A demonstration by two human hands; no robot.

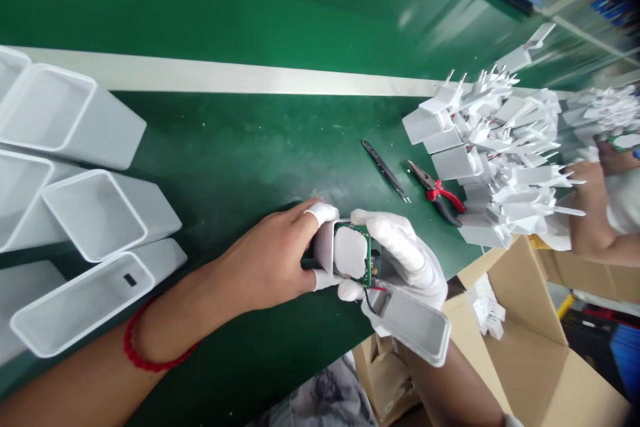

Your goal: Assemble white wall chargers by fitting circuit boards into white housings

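Observation:
My left hand [280, 253], with white covers on the thumb and a finger, is closed around a small white plastic housing [325, 247]. In my white-gloved right hand [413, 257] is a green circuit board [369, 257] carrying a pale rounded-square block [351, 252]. The board sits at the open end of the housing; how deep its far edge goes I cannot tell. Red and black wires run from the board toward a white plastic cover [417, 327], which hangs below my right hand. The glove hides part of the board.
Black tweezers [385, 170] and red-and-black needle-nose pliers [435, 192] lie on the green table [240, 147]. Several white housings [113, 213] stand at left; white wired parts [493, 160] are piled at right. A cardboard box [530, 333] is below, and another person's arm [595, 213] is at far right.

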